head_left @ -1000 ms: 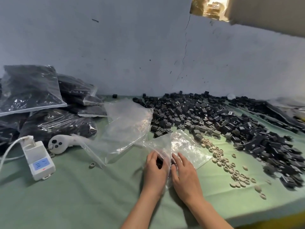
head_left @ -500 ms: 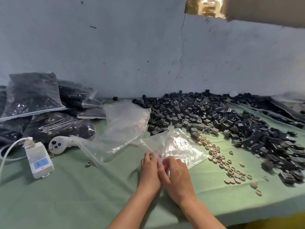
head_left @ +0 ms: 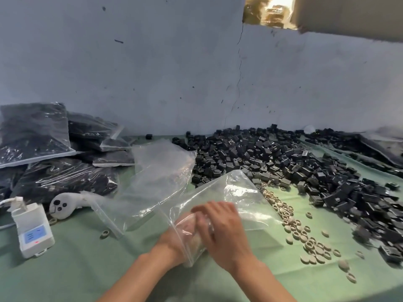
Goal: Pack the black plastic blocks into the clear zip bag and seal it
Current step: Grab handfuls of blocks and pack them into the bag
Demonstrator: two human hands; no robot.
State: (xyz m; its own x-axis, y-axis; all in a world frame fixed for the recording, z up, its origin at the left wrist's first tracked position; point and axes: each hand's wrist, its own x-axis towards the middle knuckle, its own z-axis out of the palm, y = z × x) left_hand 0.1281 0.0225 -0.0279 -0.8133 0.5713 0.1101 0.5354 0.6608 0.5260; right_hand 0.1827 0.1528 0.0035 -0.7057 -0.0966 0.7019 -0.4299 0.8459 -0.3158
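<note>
Opening clear zip bag (head_left: pixel 244 192) | right hand (head_left: pixel 222 232) fingers (head_left: pixel 205 209) grasping it | left hand (head_left: pixel 185 232) inside, state unclear | next: scoop black blocks (head_left: pixel 272 158), 1 o'clock

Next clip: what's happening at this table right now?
A person appears to be opening an empty clear zip bag on the green table. The left hand shows through the plastic, apparently inside the bag's mouth, while the right hand grips the bag from above. No blocks are in this bag yet. The black plastic blocks lie in a loose pile behind it, and filled bags are stacked at the left.
</note>
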